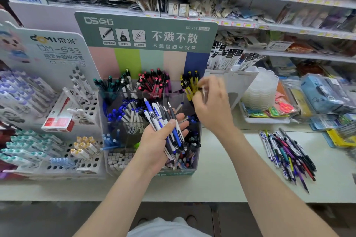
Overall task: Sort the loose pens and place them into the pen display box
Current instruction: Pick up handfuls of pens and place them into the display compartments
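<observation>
the loose pens are in two lots: a mixed pile of blue, purple, black and red plastic pens [287, 154] lying on the pale counter shelf [221, 184], well to the right, and a fanned bundle of blue, white and black click pens [167, 121] in the left hand [159, 140]. that hand lies palm up in front of the clear tiered pen display box with the green header card [127, 59], thumb pressed across the barrels and fingers curled under them, probably so the colours can be read and picked off one by one. the right hand [210, 106] hangs over the back right compartment, just beside the yellow-and-black pens [189, 84] standing there. its fingers are bent together, but motion blur hides whether they pinch a pen or have nothing. the box keeps colours apart, with pink-topped pens [154, 82] in the middle back and blue-capped white pens [127, 113] lower down, so each pen likely goes to its match. a white perforated pen stand [84, 106] sits to the left.
</observation>
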Tool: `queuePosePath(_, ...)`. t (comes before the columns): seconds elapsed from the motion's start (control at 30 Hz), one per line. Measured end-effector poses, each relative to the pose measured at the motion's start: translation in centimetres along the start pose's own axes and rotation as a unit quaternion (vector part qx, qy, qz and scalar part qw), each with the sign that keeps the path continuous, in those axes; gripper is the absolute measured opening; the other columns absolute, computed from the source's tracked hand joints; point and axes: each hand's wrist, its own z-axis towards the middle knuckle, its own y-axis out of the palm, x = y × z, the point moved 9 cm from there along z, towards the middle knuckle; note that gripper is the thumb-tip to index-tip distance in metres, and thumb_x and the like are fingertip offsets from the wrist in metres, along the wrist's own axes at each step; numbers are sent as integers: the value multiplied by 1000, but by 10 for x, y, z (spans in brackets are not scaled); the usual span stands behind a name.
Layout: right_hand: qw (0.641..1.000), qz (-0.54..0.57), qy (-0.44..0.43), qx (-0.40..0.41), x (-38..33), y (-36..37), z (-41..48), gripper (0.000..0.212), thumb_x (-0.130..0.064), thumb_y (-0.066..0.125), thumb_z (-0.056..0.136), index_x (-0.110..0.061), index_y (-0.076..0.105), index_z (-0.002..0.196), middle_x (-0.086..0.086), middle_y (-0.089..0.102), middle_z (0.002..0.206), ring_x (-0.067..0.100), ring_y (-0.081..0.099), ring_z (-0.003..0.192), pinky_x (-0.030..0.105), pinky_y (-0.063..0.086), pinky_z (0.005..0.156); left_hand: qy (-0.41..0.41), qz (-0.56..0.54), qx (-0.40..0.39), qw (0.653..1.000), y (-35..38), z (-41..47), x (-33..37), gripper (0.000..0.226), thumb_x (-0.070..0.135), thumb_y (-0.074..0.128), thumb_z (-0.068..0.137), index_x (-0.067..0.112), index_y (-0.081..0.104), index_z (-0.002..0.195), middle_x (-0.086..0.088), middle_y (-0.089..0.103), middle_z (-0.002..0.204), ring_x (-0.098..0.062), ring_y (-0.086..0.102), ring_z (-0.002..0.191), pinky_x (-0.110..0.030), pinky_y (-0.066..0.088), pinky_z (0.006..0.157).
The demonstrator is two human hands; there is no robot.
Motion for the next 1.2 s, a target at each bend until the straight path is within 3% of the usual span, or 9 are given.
queuePosePath(0.1, 990, 68, 104, -74, 3, 17, -49, 12, -25, 68, 97, -20, 60, 89, -6, 67, 76, 4, 61, 68, 17, 46, 61, 21, -10, 17, 1000, -3, 4, 5, 31, 5, 51, 111, 3, 59, 140, -10, 74, 133, -28, 72, 122, -43, 61, 100)
queuePosePath(0.23, 967, 175, 125, -138, -8, 47, -99, 20, -36, 78, 94, -30, 64, 107, -8, 75, 78, 13, 72, 68, 38, 60, 64, 37, -24, 42, 998, -9, 6, 12, 30, 4, 49, 111, 5, 60, 139, -8, 75, 132, -24, 72, 123, -48, 57, 103)
queuePosePath(0.33, 974, 155, 122, -111, -3, 50, -107, 27, -38, 77, 96, -32, 73, 121, -13, 78, 79, 9, 75, 73, 40, 62, 71, 22, -20, 46, 998, -12, 5, 11, 30, 4, 47, 112, 4, 59, 139, -10, 75, 131, -23, 71, 123, -48, 55, 105)
queuePosePath(0.43, 991, 87, 85, -55, -5, 40, -107, 13, -36, 68, 103, -31, 79, 106, -13, 75, 80, 11, 70, 73, 40, 59, 68, -6, -43, 46, 998, -14, 0, 8, 29, 6, 42, 113, 1, 58, 136, -16, 74, 130, -28, 73, 121, -46, 57, 98)
queuePosePath(0.6, 999, -30, 18, 40, -33, 32, -119, 15, -27, 71, 102, -23, 79, 115, -8, 51, 88, 13, 50, 76, 21, 43, 67, -53, -110, 29, 992, -7, -8, 3, 25, 8, 46, 112, 3, 63, 130, -21, 74, 127, -33, 74, 118, -50, 55, 104)
queuePosePath(0.73, 999, -11, 6, 42, -41, 29, -120, 21, -35, 65, 106, -27, 78, 121, -8, 62, 84, 13, 56, 69, 31, 50, 60, -58, -117, 31, 991, -8, -9, 5, 39, 13, 47, 112, 7, 82, 96, -16, 79, 104, -31, 76, 107, -48, 57, 95)
queuePosePath(0.93, 995, 70, 76, -9, -40, 38, -120, 19, -33, 74, 100, -30, 81, 118, -15, 79, 85, 5, 69, 71, 29, 57, 66, 10, -89, 17, 996, -14, -6, 14, 38, 3, 44, 108, 12, 63, 139, -12, 67, 105, -29, 71, 107, -43, 61, 86)
queuePosePath(1.07, 967, 185, 176, -19, -28, 40, -122, 16, -27, 78, 97, -30, 84, 111, -20, 78, 83, 3, 74, 77, 27, 60, 70, 23, -63, -10, 998, -16, -8, 20, 45, 0, 39, 105, 13, 66, 140, -15, 67, 111, -31, 68, 107, -52, 56, 98)
queuePosePath(1.2, 976, 129, 166, 51, -28, 28, -122, 13, -29, 69, 103, -28, 81, 109, -12, 73, 82, 8, 67, 75, 18, 46, 65, 23, -24, 32, 999, -32, -4, 21, 36, 1, 43, 105, 10, 72, 126, -19, 70, 101, -30, 71, 91, -51, 60, 88)
